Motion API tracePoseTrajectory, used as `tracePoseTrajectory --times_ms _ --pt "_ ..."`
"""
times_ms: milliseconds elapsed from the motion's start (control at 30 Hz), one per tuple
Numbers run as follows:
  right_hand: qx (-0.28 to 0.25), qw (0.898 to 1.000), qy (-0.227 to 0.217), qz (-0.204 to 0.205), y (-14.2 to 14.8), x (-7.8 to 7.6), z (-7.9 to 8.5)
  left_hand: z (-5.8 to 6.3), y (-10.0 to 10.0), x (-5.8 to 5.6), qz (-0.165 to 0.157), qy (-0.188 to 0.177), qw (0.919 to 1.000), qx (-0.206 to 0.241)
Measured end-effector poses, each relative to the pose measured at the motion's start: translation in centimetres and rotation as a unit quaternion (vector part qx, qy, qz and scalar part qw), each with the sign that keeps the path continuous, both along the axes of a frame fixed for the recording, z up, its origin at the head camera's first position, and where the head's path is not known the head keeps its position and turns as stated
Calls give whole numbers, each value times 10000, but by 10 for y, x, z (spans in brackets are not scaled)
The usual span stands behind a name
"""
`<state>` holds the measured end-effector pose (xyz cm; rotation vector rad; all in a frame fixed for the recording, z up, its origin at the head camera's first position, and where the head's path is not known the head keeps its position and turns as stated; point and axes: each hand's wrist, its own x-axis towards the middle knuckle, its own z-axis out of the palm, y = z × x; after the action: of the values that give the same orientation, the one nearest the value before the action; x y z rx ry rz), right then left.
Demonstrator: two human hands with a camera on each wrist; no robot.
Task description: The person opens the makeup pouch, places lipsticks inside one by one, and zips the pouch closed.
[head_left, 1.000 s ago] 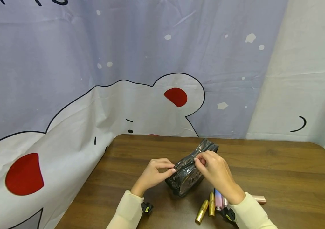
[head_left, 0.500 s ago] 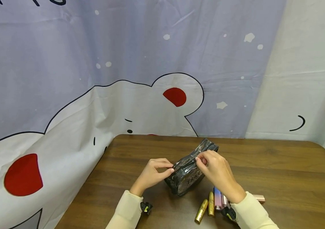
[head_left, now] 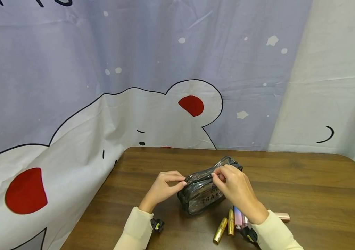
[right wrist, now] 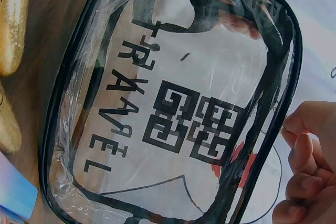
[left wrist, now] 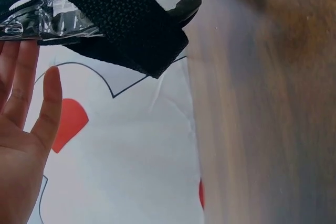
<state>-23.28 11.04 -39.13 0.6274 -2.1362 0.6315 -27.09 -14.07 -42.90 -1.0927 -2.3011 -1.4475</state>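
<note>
A see-through toiletry bag (head_left: 204,198) with black trim and the word TRAVEL stands on the table, slightly tilted. My left hand (head_left: 165,189) pinches its left end between thumb and fingers. In the left wrist view, the fingers reach the bag's edge beside a black webbing strap (left wrist: 126,19). Along the top, my right hand (head_left: 238,191) pinches at the zipper (head_left: 203,178); whether it holds the pull itself is hard to see. The right wrist view has the bag's clear face (right wrist: 210,66) up close, with that hand's curled fingers (right wrist: 304,187) at its right edge. No contents show through.
Two gold tubes (head_left: 220,231) lie on the wooden table (head_left: 315,194), in front of the bag. Beside them are a blue-and-pink tube (head_left: 238,218) and a rose-gold one (head_left: 283,217), partly behind the right wrist. A printed cloth (head_left: 152,114) hangs behind the table.
The bag has turned so more of its lettered face shows, and its far end sits slightly lower and further right. My left hand has shifted a little left with it; the right has barely moved.
</note>
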Motion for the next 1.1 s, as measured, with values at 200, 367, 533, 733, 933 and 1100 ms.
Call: tracePoseTrajectory --times_ms 200,367,533,733,933,1100 --pt "-4 10000 59 -44 0 -3 -1 0 -3 -3 -46 60 10000 -17" --pt "-20 9999 26 -121 1 -3 -1 -1 -3 -5 -12 106 9999 -23" --pt "-16 9998 -27 -179 2 -3 -1 -1 -4 -5 78 85 9999 -78" --pt "-7 9998 23 -195 3 -5 -3 -1 -6 -4 124 -64 9998 -118" --pt "-29 9997 50 -237 5 -6 -4 0 -7 -5 85 69 9999 -69" --pt "-30 9996 -6 -272 7 -6 -5 1 -6 -3 160 38 9998 -117"
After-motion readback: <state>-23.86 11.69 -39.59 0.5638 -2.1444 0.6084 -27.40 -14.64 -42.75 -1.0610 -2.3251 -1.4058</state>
